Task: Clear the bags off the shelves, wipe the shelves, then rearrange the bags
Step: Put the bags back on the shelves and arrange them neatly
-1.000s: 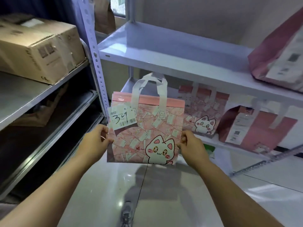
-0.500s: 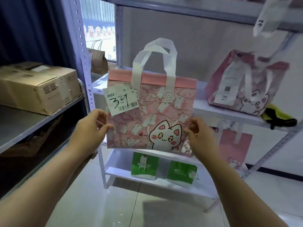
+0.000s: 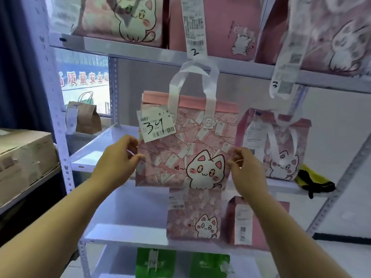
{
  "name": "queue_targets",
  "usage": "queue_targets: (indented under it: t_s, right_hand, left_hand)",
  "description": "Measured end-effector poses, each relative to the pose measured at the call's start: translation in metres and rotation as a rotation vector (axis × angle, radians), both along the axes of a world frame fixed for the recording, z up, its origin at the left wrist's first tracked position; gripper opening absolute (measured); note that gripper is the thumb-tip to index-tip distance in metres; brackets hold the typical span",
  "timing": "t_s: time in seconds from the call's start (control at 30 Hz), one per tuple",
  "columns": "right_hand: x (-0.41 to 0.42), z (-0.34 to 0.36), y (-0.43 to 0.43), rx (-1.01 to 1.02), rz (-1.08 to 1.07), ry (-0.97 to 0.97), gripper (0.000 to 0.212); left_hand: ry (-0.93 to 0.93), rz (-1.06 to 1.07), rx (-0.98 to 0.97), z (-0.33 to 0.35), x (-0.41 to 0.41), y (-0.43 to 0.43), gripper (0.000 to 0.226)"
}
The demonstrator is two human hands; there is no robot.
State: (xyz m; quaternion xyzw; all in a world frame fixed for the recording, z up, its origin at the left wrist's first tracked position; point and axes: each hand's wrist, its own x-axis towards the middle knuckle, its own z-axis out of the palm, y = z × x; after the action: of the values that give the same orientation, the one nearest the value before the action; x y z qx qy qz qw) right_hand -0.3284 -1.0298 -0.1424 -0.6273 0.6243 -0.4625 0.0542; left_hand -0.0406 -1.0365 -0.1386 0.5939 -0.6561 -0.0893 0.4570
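A pink cat-print bag with white handles and a label reading 34 hangs upright in front of the white shelf unit. My left hand pinches its left edge and my right hand pinches its right edge. It is level with the middle shelf, whose left part is bare. Another pink cat bag stands on that shelf to the right.
Pink bags with hanging receipts fill the top shelf. Two more pink bags stand one shelf down, green bags below them. A brown paper bag sits at the back left, a cardboard box on the left rack, a yellow-black item at right.
Both hands have lifted the bag from low near the floor up to the middle shelf's height, and the view has tilted upward to show the top shelf.
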Motion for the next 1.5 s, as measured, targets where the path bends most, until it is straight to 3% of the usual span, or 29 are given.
queue_targets:
  t_s: [0.4, 0.87, 1.17, 1.33, 1.5]
  right_hand:
    - [-0.010, -0.024, -0.079, 0.097, -0.164, -0.024, 0.025]
    - [-0.030, -0.020, -0.114, 0.131, -0.345, 0.027, 0.026]
    - [-0.035, -0.027, -0.089, 0.110, -0.370, 0.114, 0.026]
    - [-0.031, -0.047, -0.056, 0.089, -0.278, 0.236, 0.020]
    - [-0.022, -0.081, -0.016, 0.220, -0.126, 0.341, 0.021]
  left_hand:
    - [-0.057, -0.066, 0.089, -0.024, -0.014, -0.103, 0.024]
    - [-0.032, -0.146, 0.055, -0.033, -0.049, -0.151, 0.027]
    - [-0.084, -0.102, 0.071, -0.047, -0.039, -0.135, 0.040]
    - [-0.143, -0.054, 0.098, -0.069, -0.028, -0.101, 0.032]
    - [-0.214, -0.050, 0.192, -0.111, -0.018, -0.054, 0.028]
